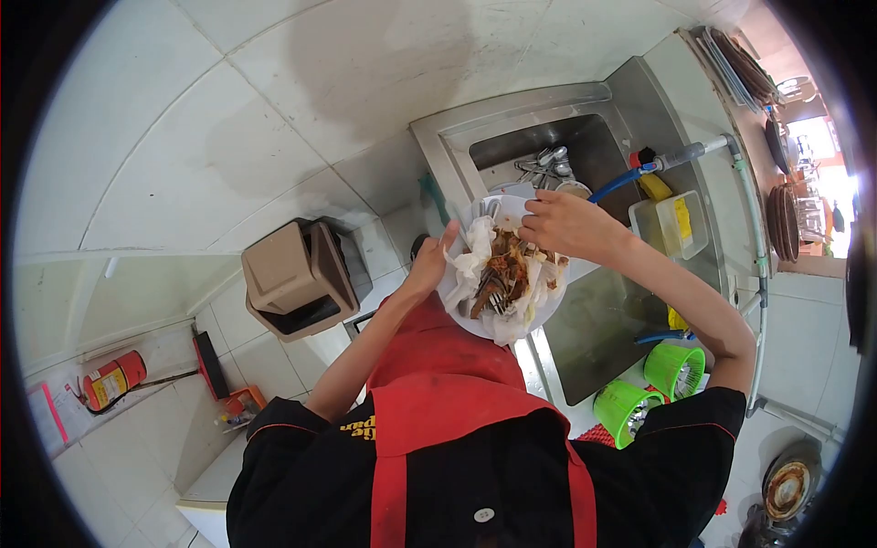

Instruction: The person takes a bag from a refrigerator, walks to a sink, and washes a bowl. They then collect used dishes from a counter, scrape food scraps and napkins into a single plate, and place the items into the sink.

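Red apron (438, 402) sits closest, and just past it the left hand (427, 265) grips the rim of a white plate (539, 315) beside the steel sink (585, 164). Right hand (562, 224) pinches crumpled napkins (470, 260) on top. Food scraps and a fork (493, 297) are on the plate, so the clearing looks barely begun.

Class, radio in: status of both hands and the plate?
Left hand grips plate rim. Right hand picks at scraps, napkins, fork. Sink beneath; bin left.
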Motion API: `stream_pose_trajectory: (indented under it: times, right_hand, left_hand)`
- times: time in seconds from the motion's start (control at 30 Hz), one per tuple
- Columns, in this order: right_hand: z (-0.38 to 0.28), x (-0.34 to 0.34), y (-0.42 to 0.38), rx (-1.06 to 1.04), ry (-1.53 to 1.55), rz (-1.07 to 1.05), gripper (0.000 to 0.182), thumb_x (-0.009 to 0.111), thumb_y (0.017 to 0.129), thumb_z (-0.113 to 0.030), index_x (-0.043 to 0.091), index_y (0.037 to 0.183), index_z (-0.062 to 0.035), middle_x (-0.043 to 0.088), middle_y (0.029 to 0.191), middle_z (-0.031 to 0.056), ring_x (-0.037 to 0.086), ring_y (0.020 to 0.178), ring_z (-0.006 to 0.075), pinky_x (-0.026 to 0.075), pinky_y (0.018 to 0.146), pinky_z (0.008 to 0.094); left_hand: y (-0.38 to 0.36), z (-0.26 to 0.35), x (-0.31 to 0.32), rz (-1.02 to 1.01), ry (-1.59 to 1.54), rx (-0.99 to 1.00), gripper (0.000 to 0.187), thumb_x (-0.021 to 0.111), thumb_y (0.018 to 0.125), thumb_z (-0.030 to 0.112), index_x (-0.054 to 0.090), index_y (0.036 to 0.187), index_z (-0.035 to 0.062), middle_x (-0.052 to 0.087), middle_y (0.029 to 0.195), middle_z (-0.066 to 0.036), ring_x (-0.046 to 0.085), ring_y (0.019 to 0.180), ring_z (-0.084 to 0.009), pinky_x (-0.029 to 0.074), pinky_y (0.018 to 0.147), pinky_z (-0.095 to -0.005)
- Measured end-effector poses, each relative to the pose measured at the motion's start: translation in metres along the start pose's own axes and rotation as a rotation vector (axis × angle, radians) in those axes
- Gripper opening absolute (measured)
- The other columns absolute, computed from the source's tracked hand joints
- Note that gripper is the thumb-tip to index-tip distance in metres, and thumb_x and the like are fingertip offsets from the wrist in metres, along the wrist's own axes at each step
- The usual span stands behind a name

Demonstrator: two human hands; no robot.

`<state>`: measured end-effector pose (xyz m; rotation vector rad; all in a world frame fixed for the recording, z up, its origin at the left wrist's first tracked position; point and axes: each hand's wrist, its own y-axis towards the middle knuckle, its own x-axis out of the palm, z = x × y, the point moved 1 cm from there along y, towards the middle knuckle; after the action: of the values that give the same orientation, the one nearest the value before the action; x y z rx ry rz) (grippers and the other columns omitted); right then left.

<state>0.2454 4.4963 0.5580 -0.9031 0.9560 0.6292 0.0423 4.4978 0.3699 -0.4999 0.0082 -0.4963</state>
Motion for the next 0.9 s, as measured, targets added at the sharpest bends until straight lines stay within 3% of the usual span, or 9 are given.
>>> stream_pose_trajectory:
  times: [0.47, 0.77, 0.9]
  right_hand:
    - [0.006, 0.005, -0.05, 0.218, -0.116, 0.316, 0.019, 0.055, 0.074, -0.013, 0.051, 0.092, -0.0138, 0.05, 0.083, -0.0024, 0.05, 0.087, 0.0142, 0.038, 0.09, 0.0301]
    - [0.015, 0.03, -0.057, 0.441, 0.107, 0.416, 0.024, 0.054, 0.074, -0.009, 0.053, 0.096, -0.017, 0.051, 0.085, -0.0027, 0.05, 0.086, 0.0145, 0.039, 0.089, 0.0326]
    - [0.02, 0.034, -0.054, 0.406, 0.052, 0.348, 0.024, 0.054, 0.074, -0.009, 0.052, 0.097, -0.0153, 0.051, 0.086, -0.0016, 0.051, 0.086, 0.0144, 0.038, 0.089, 0.0324]
  left_hand:
    - [0.005, 0.005, -0.004, 0.018, -0.107, 0.013, 0.078, 0.037, 0.082, 0.069, 0.061, 0.072, -0.0045, 0.058, 0.068, -0.007, 0.051, 0.065, -0.0108, 0.042, 0.067, -0.0265]
    - [0.006, 0.008, 0.003, 0.028, -0.166, 0.006, 0.077, 0.037, 0.083, 0.067, 0.063, 0.076, -0.0054, 0.06, 0.073, -0.008, 0.053, 0.068, -0.011, 0.042, 0.066, -0.0264]
    - [0.007, 0.007, 0.009, 0.056, -0.175, -0.001, 0.075, 0.037, 0.084, 0.065, 0.063, 0.079, -0.0059, 0.061, 0.076, -0.009, 0.054, 0.07, -0.0115, 0.043, 0.067, -0.0262]
